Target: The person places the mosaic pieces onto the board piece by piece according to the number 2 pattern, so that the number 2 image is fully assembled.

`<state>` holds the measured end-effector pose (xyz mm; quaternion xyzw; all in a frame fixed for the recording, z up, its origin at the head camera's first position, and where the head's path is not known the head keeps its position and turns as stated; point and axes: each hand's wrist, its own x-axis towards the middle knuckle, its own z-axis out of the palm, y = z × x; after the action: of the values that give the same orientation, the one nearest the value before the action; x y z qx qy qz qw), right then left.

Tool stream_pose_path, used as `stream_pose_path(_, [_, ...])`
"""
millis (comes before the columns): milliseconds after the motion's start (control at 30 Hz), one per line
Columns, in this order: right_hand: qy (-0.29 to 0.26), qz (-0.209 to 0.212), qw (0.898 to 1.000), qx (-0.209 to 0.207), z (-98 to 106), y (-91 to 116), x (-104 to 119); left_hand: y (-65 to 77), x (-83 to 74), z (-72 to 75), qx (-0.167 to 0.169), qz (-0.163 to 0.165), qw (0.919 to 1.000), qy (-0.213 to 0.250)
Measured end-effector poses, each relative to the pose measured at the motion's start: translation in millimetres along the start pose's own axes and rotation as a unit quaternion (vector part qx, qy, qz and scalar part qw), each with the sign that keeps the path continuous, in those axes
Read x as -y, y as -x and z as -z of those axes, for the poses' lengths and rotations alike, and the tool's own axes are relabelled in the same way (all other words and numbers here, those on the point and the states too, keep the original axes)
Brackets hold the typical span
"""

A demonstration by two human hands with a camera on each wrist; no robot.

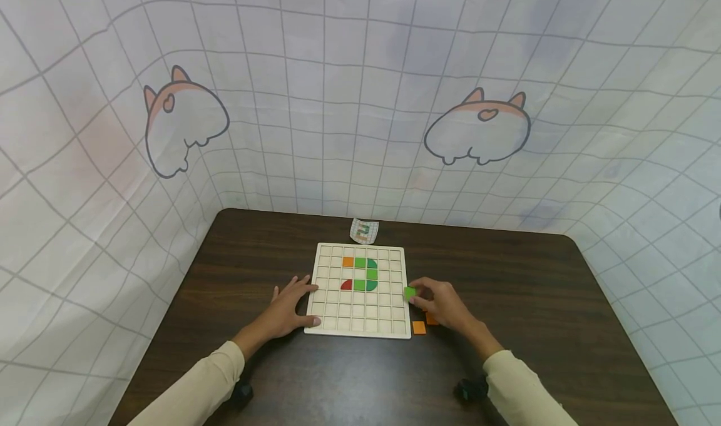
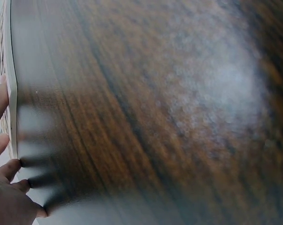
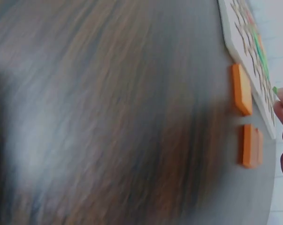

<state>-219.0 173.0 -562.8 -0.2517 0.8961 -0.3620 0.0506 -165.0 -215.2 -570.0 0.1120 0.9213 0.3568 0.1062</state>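
A white grid board (image 1: 332, 316) lies on the dark wooden table, with an orange square tile (image 1: 348, 262), several green tiles (image 1: 360, 284) and a red rounded tile (image 1: 347, 284) set in its cells. My left hand (image 1: 287, 307) rests at the board's left edge, fingers spread, thumb on the lower left corner. Between thumb and fingers, my right hand (image 1: 442, 302) pinches a green square tile (image 1: 409, 293) at the board's right edge. Below that hand lie orange tiles (image 1: 419, 328) on the table, partly hidden by it; the right wrist view shows two orange pieces (image 3: 242, 89) beside the board.
A small printed card (image 1: 363, 231) with a coloured grid pattern lies behind the board. Light curtains (image 1: 349, 101) with a grid print surround the table's back and sides. Dark objects (image 1: 470, 390) sit beneath both wrists.
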Motion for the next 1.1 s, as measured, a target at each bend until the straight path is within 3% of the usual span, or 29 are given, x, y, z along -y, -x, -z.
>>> stream_pose_path(200, [-0.067, -0.035, 0.997, 0.004, -3.8, -8.1, 12.2, -0.1, 0.2, 0.0, 0.001, 0.006, 1.0000, -0.003])
stream_pose_path(667, [-0.185, -0.045, 0.980, 0.056, -25.0, -31.5, 43.4, -0.8, 0.3, 0.1, 0.001, 0.008, 0.9999, -0.013])
stream_pose_path(1100, [-0.208, -0.058, 0.974, 0.065, -53.5, -45.8, 60.1, -0.2, 2.0, -1.0, -0.003, 0.001, 0.9999, -0.013])
